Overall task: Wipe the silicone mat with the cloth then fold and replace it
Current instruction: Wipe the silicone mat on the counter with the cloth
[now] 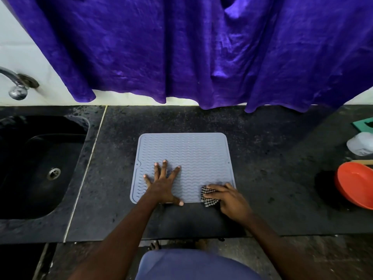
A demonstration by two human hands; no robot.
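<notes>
Kitchen: sink (43, 158), tap (17, 85), stone counter (272, 178)

bare counter (262, 178) flanks the mat (191, 150); sink (40, 168) left, orange bowl (355, 184) right.

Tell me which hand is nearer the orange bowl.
Right. The right hand holds the cloth at the mat's near right corner, toward the orange bowl; the left hand presses the mat farther left.

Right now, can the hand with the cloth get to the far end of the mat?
Probably yes: the right hand grips the cloth at the near corner of the mat, with nothing lying ahead.
</notes>
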